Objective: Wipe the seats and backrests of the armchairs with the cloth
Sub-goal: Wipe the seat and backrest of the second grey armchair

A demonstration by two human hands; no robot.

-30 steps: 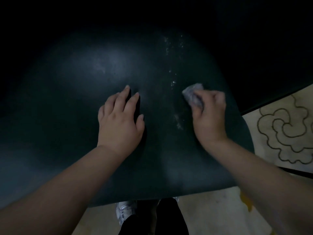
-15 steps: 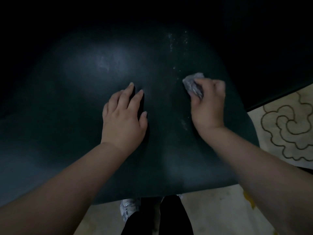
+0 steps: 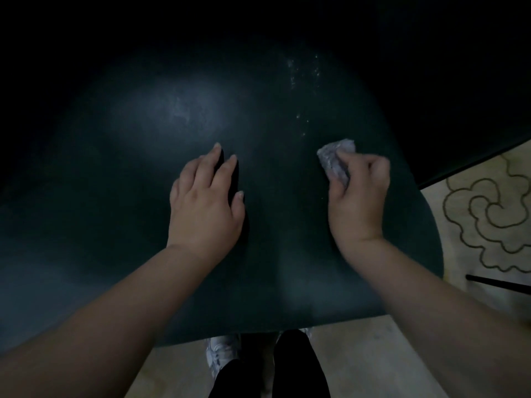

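dark green seat (image 3: pixel 143 196) fills our view. our left hand (image 3: pixel 205 205) lies flat on it, fingers (image 3: pixel 214 162) stretched out, slightly apart, holding nothing. our right hand (image 3: pixel 359 196) curls its fingers (image 3: pixel 349 160) tight around the crumpled grey cloth (image 3: pixel 334 162), pressing it onto the seat near pale specks (image 3: pixel 303 73).

A dark green, smooth, rounded armchair seat (image 3: pixel 143 196) fills the dim view. The left hand (image 3: pixel 205 206) lies flat on it, fingers spread forward. The right hand (image 3: pixel 359 196) grips a small crumpled grey cloth (image 3: pixel 334 159) against the seat, below pale specks (image 3: pixel 301 73). Beige patterned carpet (image 3: pixel 488 219) shows at right.
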